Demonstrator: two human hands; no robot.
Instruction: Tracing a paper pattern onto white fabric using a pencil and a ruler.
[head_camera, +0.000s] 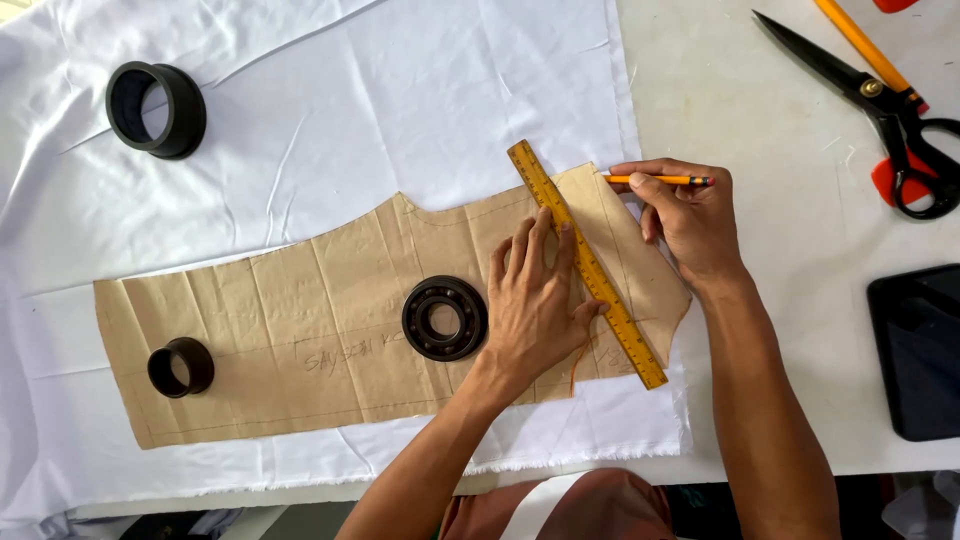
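A brown paper pattern piece (300, 320) lies flat on white fabric (350, 120). My left hand (535, 300) presses fingers down on a yellow ruler (585, 262) that runs diagonally over the pattern's right end. My right hand (685, 215) holds an orange pencil (655, 180) with its tip at the pattern's upper right edge, just right of the ruler. A black bearing ring (445, 318) rests on the pattern next to my left hand, and a small black ring (180, 367) weighs down its left end.
A larger black ring (156, 109) sits on the fabric at upper left. Black scissors (870, 100) and a long orange stick (865, 50) lie at upper right beside a red object (885, 180). A dark tablet (918, 350) lies at the right edge.
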